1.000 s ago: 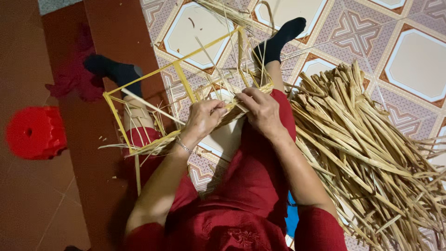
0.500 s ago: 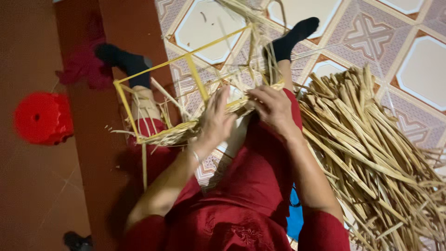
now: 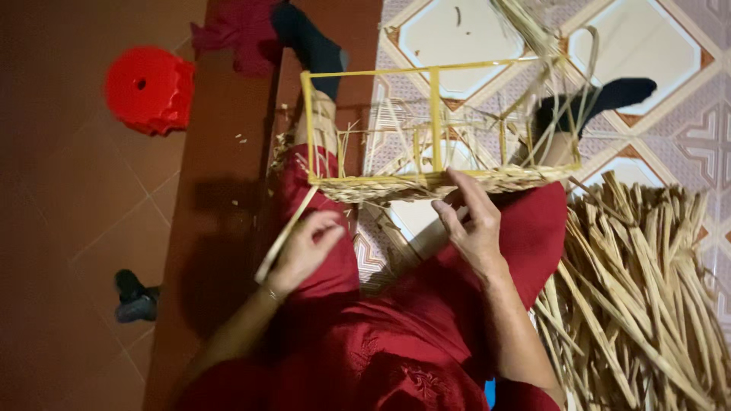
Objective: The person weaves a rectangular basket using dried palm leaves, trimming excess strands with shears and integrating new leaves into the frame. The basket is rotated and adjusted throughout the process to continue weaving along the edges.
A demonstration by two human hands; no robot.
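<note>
The yellow frame point(image 3: 434, 114) sits across your legs, woven band along its near edge. Your right hand point(image 3: 474, 228) touches that band, fingers loosely open. Your left hand point(image 3: 304, 251), below the frame's left corner, pinches a straw strip point(image 3: 285, 234). Straw pile point(image 3: 647, 304) lies right of the frame.

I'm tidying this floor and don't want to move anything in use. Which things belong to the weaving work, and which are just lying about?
In use:
- yellow frame, woven band along its near edge
- loose strip in the left hand
- right hand at the woven band
- pile of dried strips, beside the right leg

Lying about:
- red plastic stool
- dark shoe
- red cloth
</note>
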